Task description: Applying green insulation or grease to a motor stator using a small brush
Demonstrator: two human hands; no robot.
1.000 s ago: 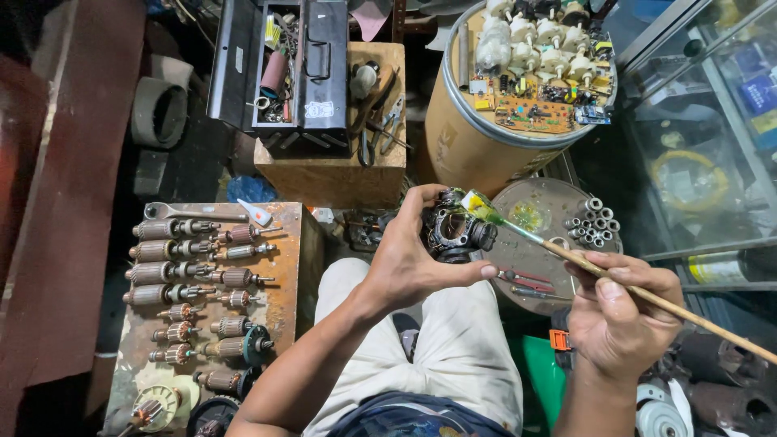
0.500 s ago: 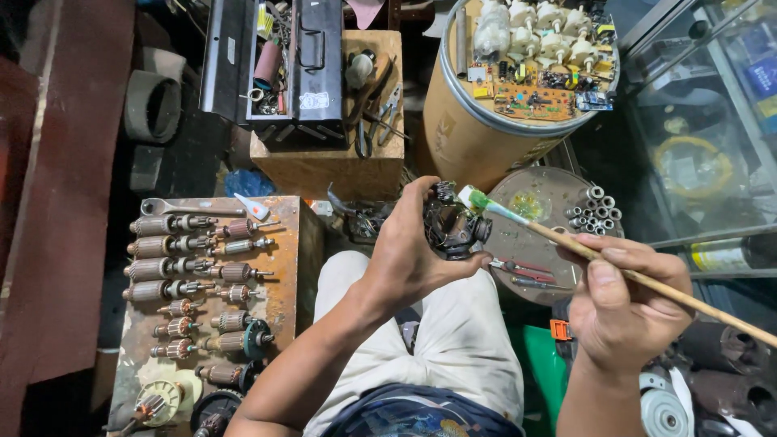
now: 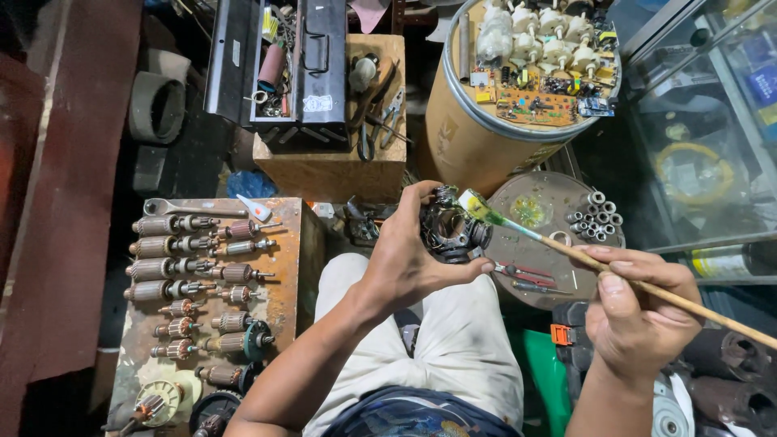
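Fingers of the left hand (image 3: pixel 405 259) clasp the stator (image 3: pixel 450 231) at centre, while the right hand (image 3: pixel 635 316) pinches a brush (image 3: pixel 566 247), whose green tip has slid from the rim onto its top edge. At 12 o'clock a white label marks the black toolbox (image 3: pixel 312 73); the tan drum (image 3: pixel 477 137) stands at 1 o'clock.

A: Where's my one view sitting?
B: On my head, looking steeply down, close over my left hand (image 3: pixel 405 255) and right hand (image 3: pixel 639 311); the workshop floor spreads around them.
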